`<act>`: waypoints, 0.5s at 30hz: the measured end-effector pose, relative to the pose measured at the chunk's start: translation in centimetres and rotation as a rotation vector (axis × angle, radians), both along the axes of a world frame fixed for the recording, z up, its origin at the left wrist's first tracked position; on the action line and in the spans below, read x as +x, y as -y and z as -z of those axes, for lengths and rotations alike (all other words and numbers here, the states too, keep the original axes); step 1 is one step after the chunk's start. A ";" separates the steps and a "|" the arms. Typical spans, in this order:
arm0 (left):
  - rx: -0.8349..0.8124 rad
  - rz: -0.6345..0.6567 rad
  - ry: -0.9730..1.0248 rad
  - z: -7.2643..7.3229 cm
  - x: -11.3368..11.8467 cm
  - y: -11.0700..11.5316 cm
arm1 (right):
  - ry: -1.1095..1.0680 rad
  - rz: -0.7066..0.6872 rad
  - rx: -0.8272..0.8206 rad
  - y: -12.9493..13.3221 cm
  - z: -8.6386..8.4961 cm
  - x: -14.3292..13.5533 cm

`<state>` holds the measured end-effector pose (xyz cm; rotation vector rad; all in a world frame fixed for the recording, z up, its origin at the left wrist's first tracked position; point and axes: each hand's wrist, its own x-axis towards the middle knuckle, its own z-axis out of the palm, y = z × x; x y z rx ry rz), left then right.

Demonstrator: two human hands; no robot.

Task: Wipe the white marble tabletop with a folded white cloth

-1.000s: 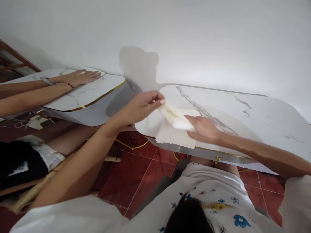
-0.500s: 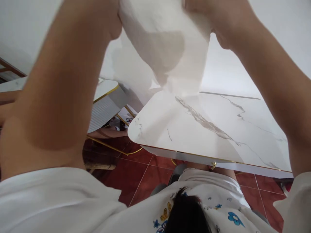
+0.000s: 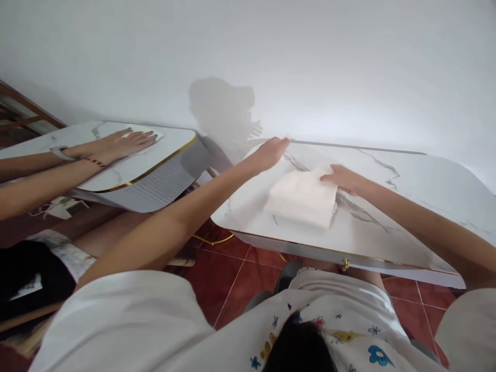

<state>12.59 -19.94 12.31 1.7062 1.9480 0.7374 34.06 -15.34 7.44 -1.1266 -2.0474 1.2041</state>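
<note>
A white cloth [image 3: 304, 200], folded into a rough rectangle, lies on the white marble-patterned tabletop [image 3: 403, 206]. My right hand [image 3: 344, 180] grips its upper right corner, thumb over the fabric. Beyond the cloth's upper left side, near the table's back edge, is my left hand [image 3: 273, 154]. It appears apart from the cloth, with fingers drawn together and nothing visible in them; its fingertips are partly hidden and slightly blurred.
At left stands a second marble-topped table [image 3: 112, 175] with a gold edge. Another person's hands [image 3: 135, 142] press flat on a white piece there. A white wall [image 3: 329, 67] rises behind both tables. A small gold knob [image 3: 345, 264] sits on the near table's front.
Both hands have come down from high in front of me. The cloth, which hung between them, now rests on the table. My left hand has let go of it; the right keeps hold.
</note>
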 end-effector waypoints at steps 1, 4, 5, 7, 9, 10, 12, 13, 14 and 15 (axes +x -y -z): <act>0.056 0.072 -0.109 0.6 0.2 1.0 | 0.073 -0.045 -0.004 0.1 0.8 0.6; 0.011 0.134 -0.303 2.1 -0.1 4.3 | 0.286 0.020 0.220 1.3 1.1 1.9; -0.003 0.096 -0.316 2.5 -0.5 5.3 | 0.335 0.090 0.312 2.1 0.9 2.2; -0.011 -0.005 -0.296 3.7 -1.5 6.7 | 0.393 0.157 0.383 4.1 0.3 2.6; -0.014 -0.063 -0.193 5.0 -2.3 7.5 | 0.430 0.108 0.265 6.4 0.2 2.8; -0.017 -0.067 -0.105 5.7 -2.5 7.6 | 0.420 0.049 0.199 7.4 0.3 2.8; -0.011 -0.044 0.112 7.0 -2.7 7.6 | 0.363 -0.005 0.135 8.8 0.9 2.6; 0.006 -0.032 0.216 7.3 -2.6 7.4 | 0.322 -0.012 0.134 9.0 1.1 2.4; 0.032 -0.022 0.302 7.4 -2.5 7.1 | 0.276 -0.006 0.149 8.9 1.3 2.2; 0.067 -0.013 0.367 7.2 -2.3 6.8 | 0.224 0.004 0.176 8.6 1.2 1.9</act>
